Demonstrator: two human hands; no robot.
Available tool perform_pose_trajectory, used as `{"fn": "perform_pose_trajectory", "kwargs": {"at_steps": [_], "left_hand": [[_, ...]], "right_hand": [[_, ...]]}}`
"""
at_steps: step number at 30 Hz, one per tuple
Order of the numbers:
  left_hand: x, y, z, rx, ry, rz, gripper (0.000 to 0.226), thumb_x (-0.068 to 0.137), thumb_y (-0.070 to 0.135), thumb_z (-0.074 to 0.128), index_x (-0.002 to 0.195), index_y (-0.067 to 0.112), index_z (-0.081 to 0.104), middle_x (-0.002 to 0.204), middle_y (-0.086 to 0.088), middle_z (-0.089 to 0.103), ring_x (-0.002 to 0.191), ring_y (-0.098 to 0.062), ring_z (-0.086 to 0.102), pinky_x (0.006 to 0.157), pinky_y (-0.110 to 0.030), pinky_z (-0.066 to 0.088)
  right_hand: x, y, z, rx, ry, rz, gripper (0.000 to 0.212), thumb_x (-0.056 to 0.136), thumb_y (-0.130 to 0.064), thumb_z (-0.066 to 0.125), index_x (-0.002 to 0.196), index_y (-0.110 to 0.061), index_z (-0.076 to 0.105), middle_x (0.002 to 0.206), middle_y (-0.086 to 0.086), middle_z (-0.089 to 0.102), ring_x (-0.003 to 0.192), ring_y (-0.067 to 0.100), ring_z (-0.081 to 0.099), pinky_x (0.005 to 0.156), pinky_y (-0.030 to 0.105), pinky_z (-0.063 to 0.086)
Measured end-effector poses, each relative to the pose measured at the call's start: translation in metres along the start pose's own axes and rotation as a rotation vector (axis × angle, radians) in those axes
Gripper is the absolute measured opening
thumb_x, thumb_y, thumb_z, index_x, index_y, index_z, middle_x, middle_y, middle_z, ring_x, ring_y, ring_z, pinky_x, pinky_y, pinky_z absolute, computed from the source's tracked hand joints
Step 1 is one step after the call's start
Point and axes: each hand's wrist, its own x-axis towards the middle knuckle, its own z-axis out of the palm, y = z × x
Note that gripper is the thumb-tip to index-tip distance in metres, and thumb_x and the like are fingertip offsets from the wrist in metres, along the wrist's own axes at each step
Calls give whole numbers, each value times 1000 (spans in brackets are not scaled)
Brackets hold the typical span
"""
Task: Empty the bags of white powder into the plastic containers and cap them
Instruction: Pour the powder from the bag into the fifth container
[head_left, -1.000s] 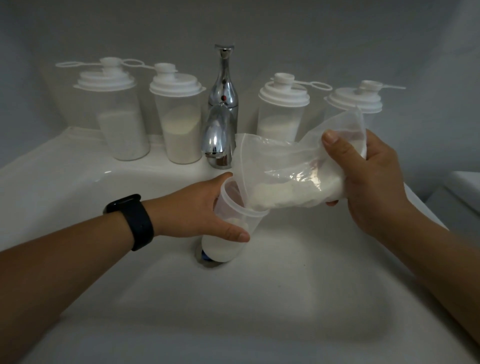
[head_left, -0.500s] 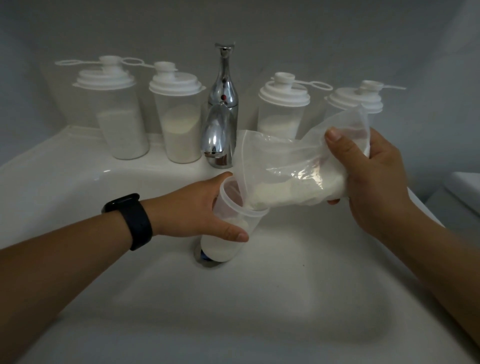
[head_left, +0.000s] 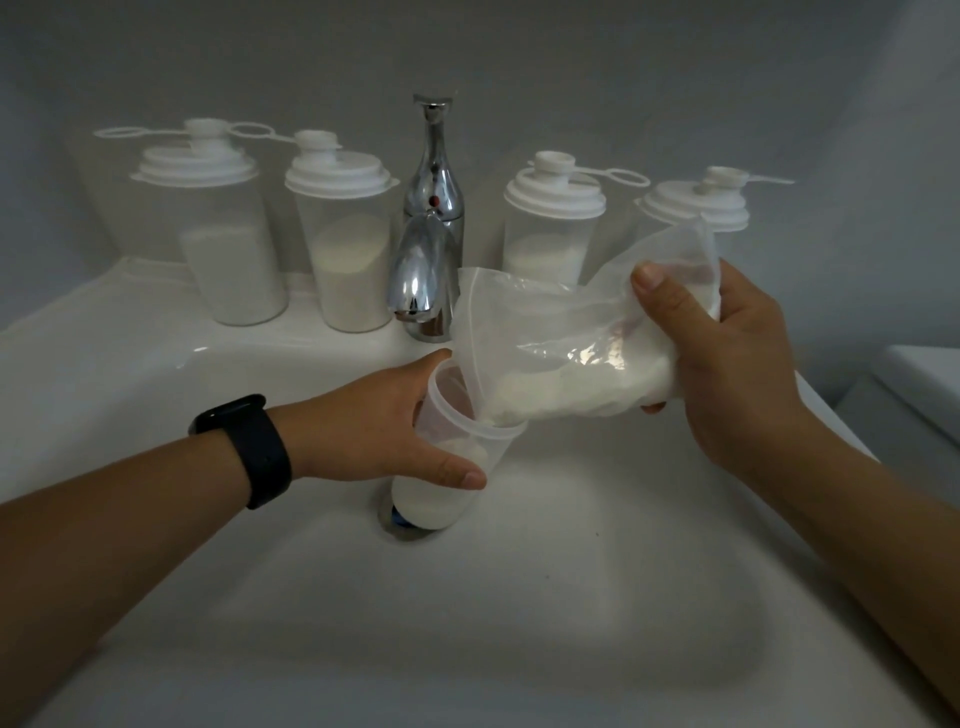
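Over the sink (head_left: 519, 623) drain, the left hand (head_left: 384, 431) has a closed grip on an open cup (head_left: 452, 457). The right hand (head_left: 727, 364) clutches a tilted bag (head_left: 561, 364), mouth inside the cup. Four capped containers (head_left: 343, 249) flank the tap (head_left: 428, 249). No writing is legible.

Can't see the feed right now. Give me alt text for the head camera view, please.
Over a white sink, the right hand tips a clear bag of white powder into an open plastic container that the left hand steadies above the drain. Four capped containers holding powder stand behind, two on each side of a chrome faucet.
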Motion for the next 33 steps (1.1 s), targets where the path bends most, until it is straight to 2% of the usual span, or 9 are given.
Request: {"fn": "perform_pose_trajectory", "kwargs": {"at_steps": [6,12,19,22,26,30,33], "left_hand": [[0,0,0,-4,-5,-3,89,66,50,87,139,56,35,134,39,54,123,14,52,94,-5,45],[0,1,0,1,4,0,90,66,49,88,140,53,37,131,40,54,121,15,53,93,-3,44],[0,-1,1,-3,1,5,92,67,47,89,142,49,37,133,38,55,124,13,52,95,-5,44],[0,-1,1,-7,-3,4,89,67,46,88,140,51,37,132,40,54,122,14,52,93,-4,44],[0,-1,0,-7,8,4,88,66,47,88,139,51,38,131,39,55,121,16,52,92,-2,42],[1,-1,0,-5,0,9,91,66,49,88,141,49,38,133,37,55,122,15,52,93,-3,43],[2,-3,0,2,-6,11,92,66,55,90,142,49,38,136,34,55,126,9,53,100,-12,45]], "right_hand": [[0,0,0,6,1,1,20,90,-44,69,101,-27,71,80,-1,75,65,22,72,42,27,48],[-1,-4,0,5,11,-7,22,84,-48,70,96,-29,70,75,-2,73,60,20,70,40,27,46],[-1,-4,1,-10,17,-5,18,91,-44,71,99,-28,70,76,-3,74,58,18,69,40,25,46],[-2,-5,2,-22,22,-5,22,87,-47,69,98,-28,70,74,-5,73,57,16,69,39,25,45],[-2,-5,2,-19,30,-13,12,91,-42,70,95,-30,70,73,-4,72,57,16,68,39,25,45],[-2,-7,2,-18,34,-3,22,81,-50,68,93,-30,69,71,-5,71,56,16,68,38,25,45],[-2,-8,3,-39,40,-15,22,80,-51,70,92,-32,70,70,-5,71,55,16,67,39,26,45]]}}
